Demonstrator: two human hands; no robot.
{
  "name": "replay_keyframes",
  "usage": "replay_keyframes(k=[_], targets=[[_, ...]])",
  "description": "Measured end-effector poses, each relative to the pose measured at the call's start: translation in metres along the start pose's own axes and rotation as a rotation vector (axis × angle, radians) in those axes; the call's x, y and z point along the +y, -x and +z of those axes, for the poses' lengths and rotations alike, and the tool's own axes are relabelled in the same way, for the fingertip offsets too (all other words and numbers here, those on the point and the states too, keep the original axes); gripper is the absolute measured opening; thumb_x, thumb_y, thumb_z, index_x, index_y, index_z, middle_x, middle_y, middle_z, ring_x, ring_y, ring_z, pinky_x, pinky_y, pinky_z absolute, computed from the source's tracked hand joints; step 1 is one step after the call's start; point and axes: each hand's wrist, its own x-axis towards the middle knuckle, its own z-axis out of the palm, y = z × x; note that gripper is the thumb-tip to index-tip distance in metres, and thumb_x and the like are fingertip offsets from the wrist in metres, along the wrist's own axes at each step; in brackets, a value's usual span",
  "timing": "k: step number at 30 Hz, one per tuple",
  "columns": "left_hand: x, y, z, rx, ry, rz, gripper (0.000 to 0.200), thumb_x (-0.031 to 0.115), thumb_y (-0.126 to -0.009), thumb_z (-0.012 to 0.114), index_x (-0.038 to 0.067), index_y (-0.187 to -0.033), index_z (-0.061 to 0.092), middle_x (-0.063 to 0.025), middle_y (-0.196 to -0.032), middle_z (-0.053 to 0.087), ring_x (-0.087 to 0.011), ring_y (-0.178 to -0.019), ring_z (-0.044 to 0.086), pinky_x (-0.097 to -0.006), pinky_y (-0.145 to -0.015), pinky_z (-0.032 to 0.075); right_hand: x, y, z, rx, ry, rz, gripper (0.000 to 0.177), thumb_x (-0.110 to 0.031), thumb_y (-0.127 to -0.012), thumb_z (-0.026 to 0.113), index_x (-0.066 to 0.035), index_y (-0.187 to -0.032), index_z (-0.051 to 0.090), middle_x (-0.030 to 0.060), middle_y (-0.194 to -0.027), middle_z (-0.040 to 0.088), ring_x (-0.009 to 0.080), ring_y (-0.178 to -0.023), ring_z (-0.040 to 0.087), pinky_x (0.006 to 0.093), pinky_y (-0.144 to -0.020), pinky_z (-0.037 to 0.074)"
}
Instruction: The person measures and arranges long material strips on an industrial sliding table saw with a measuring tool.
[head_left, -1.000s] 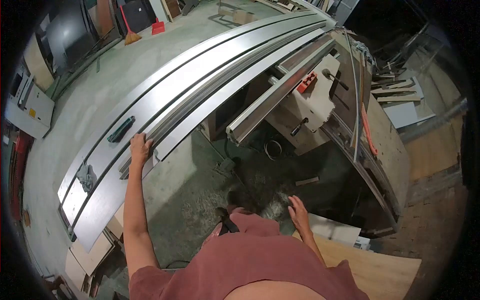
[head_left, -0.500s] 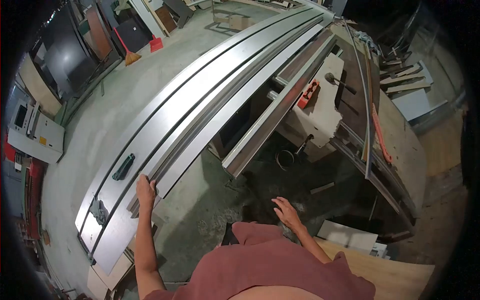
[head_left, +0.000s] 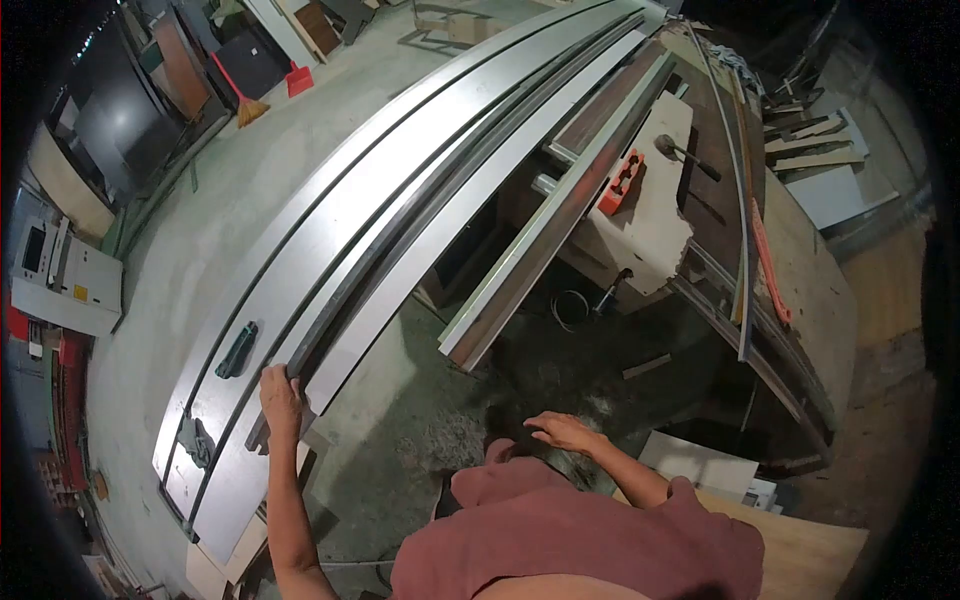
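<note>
1. Closest to you, your right hand hangs palm down over the sawdust-strewn concrete floor. Its fingers are spread and it holds nothing. It looks to be out there for balance as you lean forward.
2. A pale plywood sheet lies just right of that arm, well apart from both hands.
3. Your left hand is closed over the near end of the long aluminium sliding table. The fingers hook over the end of the dark centre channel and the arm is stretched out straight. Gripping the very end probably gives you the firmest purchase on something this long.
4. Just beyond your left hand, a dark green handle lies flat on the table's outer strip. A grey rag-like lump sits nearer the corner. Both are off the channel you are gripping.
5. The table runs from that hand diagonally up and to the right, across nearly the whole view.
6. To its right, a separate aluminium fence extrusion runs alongside it, its near end jutting out over the floor.
7. Past the fence, an orange push block and a mallet rest on the pale machine top, likely parked there within reach.
8. Farthest off, a broom and a red dustpan stand by the wall. A white control cabinet sits at the far left.
</note>
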Motion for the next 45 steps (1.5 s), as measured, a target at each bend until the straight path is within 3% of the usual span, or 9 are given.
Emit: replay_keyframes(k=[9,15,19,22,25,27,40,43,45], targets=[[0.03,0.067,-0.099,0.099,0.167,0.033,0.03,0.007,-0.077,0.061,0.001,-0.105,0.051,-0.017,-0.093,0.057,-0.0338,-0.085,0.056,-0.0396,-0.074,0.044,-0.115,0.014,0.026,0.061,-0.107,-0.3,0.039,-0.03,-0.091,0.046,-0.01,-0.125,0.047,0.0144,-0.118,0.053,0.0289,-0.108,0.052,0.0388,-0.091,0.042],[-0.058,0.197,-0.18,0.26,0.125,-0.017,0.028,0.011,-0.075,0.064,0.002,-0.1,0.055,-0.0161,-0.088,0.06,-0.0321,-0.079,0.058,-0.0383,-0.071,0.045,-0.275,-0.005,0.067,0.216,-0.353,-0.472,0.046,-0.034,-0.092,0.045,-0.007,-0.129,0.042,0.0155,-0.11,0.06,0.0288,-0.103,0.056,0.0345,-0.088,0.042],[-0.14,0.314,-0.226,0.198,0.129,-0.141,0.026,0.008,-0.071,0.063,0.003,-0.096,0.056,-0.0142,-0.083,0.059,-0.0299,-0.078,0.059,-0.037,-0.069,0.044,-0.315,-0.062,0.12,0.171,-1.098,-0.65,0.057,-0.038,-0.091,0.047,-0.01,-0.136,0.03,0.0137,-0.125,0.049,0.0249,-0.114,0.048,0.0374,-0.095,0.038],[-0.194,0.401,-0.24,0.212,0.177,-0.191,0.027,0.009,-0.071,0.063,0.004,-0.096,0.056,-0.0141,-0.083,0.059,-0.0301,-0.077,0.059,-0.0371,-0.069,0.045,-0.36,-0.077,0.119,0.181,-1.618,-0.407,0.057,-0.053,-0.083,0.053,-0.007,-0.116,0.042,0.012,-0.101,0.055,0.0217,-0.089,0.056,0.0369,-0.08,0.047],[-0.24,0.472,-0.254,0.217,0.155,-0.219,0.026,0.013,-0.069,0.064,0.005,-0.092,0.058,-0.0141,-0.082,0.06,-0.03,-0.076,0.059,-0.0367,-0.069,0.045,-0.355,-0.125,0.117,0.19,-1.922,-0.308,0.08,-0.063,-0.075,0.054,0.002,-0.117,0.038,0.0153,-0.103,0.049,0.027,-0.095,0.052,0.0432,-0.083,0.045],[-0.261,0.51,-0.26,0.188,0.143,-0.26,0.026,0.013,-0.068,0.064,0.005,-0.091,0.058,-0.0147,-0.082,0.06,-0.0302,-0.076,0.059,-0.0368,-0.068,0.046,-0.389,-0.101,0.117,0.326,-1.967,-0.256,0.054,-0.054,-0.085,0.049,-0.011,-0.117,0.043,0.0102,-0.107,0.046,0.0245,-0.097,0.049,0.0418,-0.08,0.045],[-0.339,0.703,-0.176,0.04,0.011,-0.33,0.023,0.019,-0.072,0.067,0.003,-0.084,0.056,-0.011,-0.082,0.056,-0.0268,-0.075,0.055,-0.0342,-0.065,0.043,-0.363,-0.105,0.246,0.173,-1.908,-0.101,0.024,-0.025,-0.092,0.047,-0.004,-0.104,0.048,0.0169,-0.11,0.055,0.0344,-0.102,0.054,0.0474,-0.086,0.047],[-0.33,0.729,-0.173,-0.023,-0.054,-0.469,0.032,0.005,-0.064,0.068,0.004,-0.094,0.057,-0.0138,-0.079,0.055,-0.0332,-0.077,0.055,-0.0431,-0.073,0.041,-0.387,-0.065,0.263,0.14,-1.774,-0.164,0.024,-0.026,-0.095,0.043,-0.007,-0.11,0.043,0.014,-0.116,0.053,0.0265,-0.104,0.055,0.0393,-0.078,0.049],[-0.359,0.762,-0.163,-0.117,-0.083,-0.515,0.04,0.031,-0.085,0.055,0.012,-0.12,0.053,-0.0202,-0.108,0.058,-0.0359,-0.103,0.051,-0.0477,-0.09,0.038,-0.405,-0.039,0.274,0.169,-1.605,-0.192,0.025,-0.028,-0.095,0.044,-0.009,-0.111,0.043,0.0118,-0.116,0.054,0.0235,-0.103,0.056,0.0341,-0.075,0.048]])
